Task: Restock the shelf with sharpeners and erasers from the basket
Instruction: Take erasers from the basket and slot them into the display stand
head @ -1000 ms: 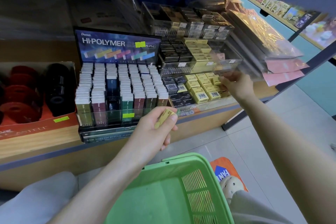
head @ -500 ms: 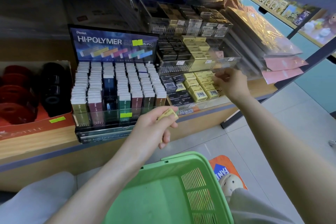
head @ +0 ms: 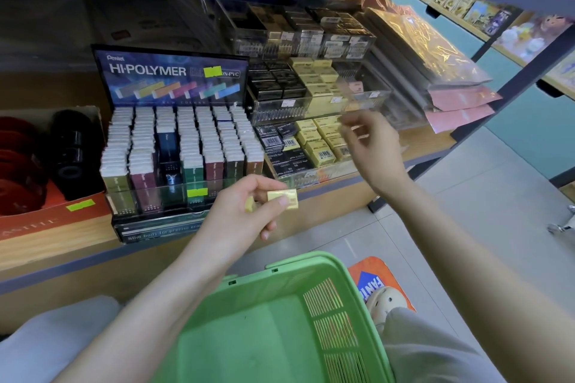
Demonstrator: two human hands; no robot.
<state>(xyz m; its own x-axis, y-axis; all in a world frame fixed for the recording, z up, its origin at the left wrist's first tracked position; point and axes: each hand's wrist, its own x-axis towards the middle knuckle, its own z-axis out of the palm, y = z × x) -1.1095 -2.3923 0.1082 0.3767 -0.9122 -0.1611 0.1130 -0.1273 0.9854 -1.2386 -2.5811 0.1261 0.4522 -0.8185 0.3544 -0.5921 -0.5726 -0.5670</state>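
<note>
The right hand (head: 370,149) has drawn back from the yellow erasers (head: 320,141) shelved just beyond it. Its fingers are blurred, so I cannot tell its grip. That one is probably stocked. The left hand (head: 245,211) pinches another eraser (head: 282,198), likely next. Below is the green basket (head: 280,264), on the wooden shelf (head: 342,193) by the grey tiled floor (head: 497,196).

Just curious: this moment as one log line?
left hand: pinches yellow eraser | right hand: hovers at stocked erasers, nothing held | green basket: below hands
</note>
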